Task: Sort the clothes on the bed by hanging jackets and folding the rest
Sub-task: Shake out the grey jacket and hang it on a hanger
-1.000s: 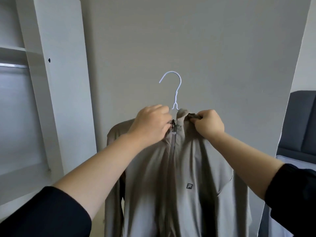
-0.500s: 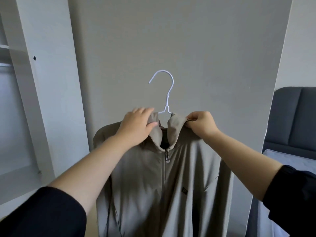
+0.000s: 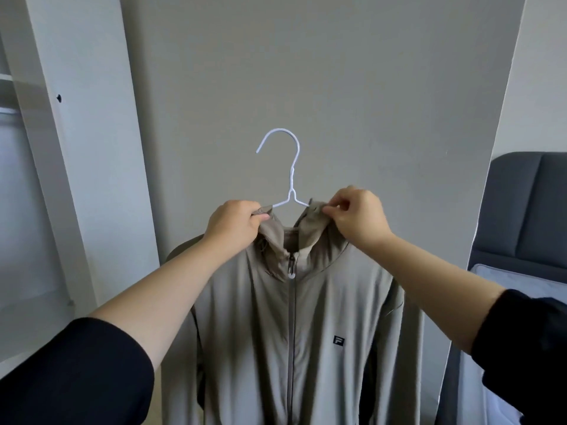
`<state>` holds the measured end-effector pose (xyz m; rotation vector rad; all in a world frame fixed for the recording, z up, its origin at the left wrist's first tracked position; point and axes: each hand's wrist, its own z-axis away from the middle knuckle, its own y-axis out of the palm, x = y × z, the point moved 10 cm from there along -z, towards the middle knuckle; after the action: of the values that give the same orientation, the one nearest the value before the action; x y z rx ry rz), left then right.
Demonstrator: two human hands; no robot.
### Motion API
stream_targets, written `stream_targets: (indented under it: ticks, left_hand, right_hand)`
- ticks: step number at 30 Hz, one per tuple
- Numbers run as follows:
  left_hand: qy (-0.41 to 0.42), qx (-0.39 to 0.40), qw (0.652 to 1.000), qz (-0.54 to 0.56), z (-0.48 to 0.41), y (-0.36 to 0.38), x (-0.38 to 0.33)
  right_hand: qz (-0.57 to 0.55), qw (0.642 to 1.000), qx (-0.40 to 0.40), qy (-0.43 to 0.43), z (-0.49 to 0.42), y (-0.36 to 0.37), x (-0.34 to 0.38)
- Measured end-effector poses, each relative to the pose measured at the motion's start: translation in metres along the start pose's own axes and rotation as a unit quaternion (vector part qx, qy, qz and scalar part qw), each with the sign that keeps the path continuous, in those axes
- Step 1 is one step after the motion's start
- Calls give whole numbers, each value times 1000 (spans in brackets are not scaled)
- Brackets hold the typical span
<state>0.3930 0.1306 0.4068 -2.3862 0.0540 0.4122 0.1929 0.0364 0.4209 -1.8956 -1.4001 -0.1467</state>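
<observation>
— Two hands, doing what?
— Left hand and right hand each pinch the collar of the beige jacket. It is draped on a white hanger, raised beside the wardrobe, whose rail shows.
— Changed?
— Collar spread wider than half a second ago.

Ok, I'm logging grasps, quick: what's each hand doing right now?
Left hand: closed, gripping the jacket collar on its side.
Right hand: closed, pinching the collar's other side.
</observation>
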Motion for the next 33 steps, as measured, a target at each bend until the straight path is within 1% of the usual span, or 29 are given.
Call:
stream_targets:
  ticks: [1,2,4,5,7,8,9,10,11,12,13,15,17,19,21,23,27,30,33]
  left_hand:
    - [-16,-11,1000,2,0,-3,6]
    - [-34,-24,999,6,0,-8,14]
    - [-47,-47,998,13,1,-15,21]
    - [-45,-50,998,15,1,-16,20]
    - [-33,-49,998,23,2,-16,14]
    - [-27,-49,998,25,1,-17,11]
    - [-21,-51,998,25,1,-18,7]
    - [-17,-54,998,24,2,-19,4]
    - [-15,-56,998,24,4,-19,2]
    - [-15,-56,998,25,5,-19,1]
    - [-16,-56,998,30,6,-18,0]
    - [-9,-56,997,48,8,-17,-2]
    - [15,-46,997,66,9,-15,-5]
    - [35,2,999,30,12,-3,-7]
    - [18,68,997,-25,16,15,-1]
    - [4,99,994,-38,18,22,4]
    - [-16,82,995,-50,21,8,14]
    - [-45,40,996,-61,30,1,29]
    - [-70,-8,995,-64,37,5,56]
  right_hand:
    - [6,999,-44,-8,4,-9,-5]
    - [16,999,-49,-7,8,-11,-11]
    - [71,997,-3,-21,15,-3,-19]
    - [89,995,-14,-44,18,-4,-15]
    - [78,990,-84,-77,19,-19,-2]
    - [69,989,-96,-87,17,-23,5]
    - [70,991,-71,-89,11,-20,11]
    - [82,993,-10,-81,5,-9,12]
    - [97,992,64,-57,1,4,10]
    - [103,987,119,-33,0,13,6]
    - [97,985,141,-16,-2,16,2]
    - [81,989,121,-6,-4,10,1]
    - [78,996,48,5,-4,-4,-3]
    - [88,996,-12,26,1,-13,-8]
    - [94,995,-17,32,10,-6,-12]
    - [87,996,-8,27,20,3,-13]
    - [55,998,-22,11,31,13,-5]
    - [37,999,-27,4,32,29,1]
    - [27,999,-20,4,29,61,-1]
